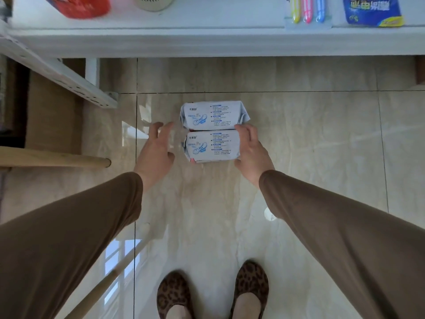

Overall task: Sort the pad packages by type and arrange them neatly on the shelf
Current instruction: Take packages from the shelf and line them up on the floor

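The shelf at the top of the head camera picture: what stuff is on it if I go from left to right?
red package → round cream container → pack of three toothbrushes (yellow, pink, blue) → blue bag, all lying on the white shelf.

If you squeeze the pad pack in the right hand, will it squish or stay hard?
Probably squishes: the near pad pack has a wrinkled soft wrapper with puffy ends. Likely light, since the right hand grips it by one end. Its glossy film may be a bit slippery.
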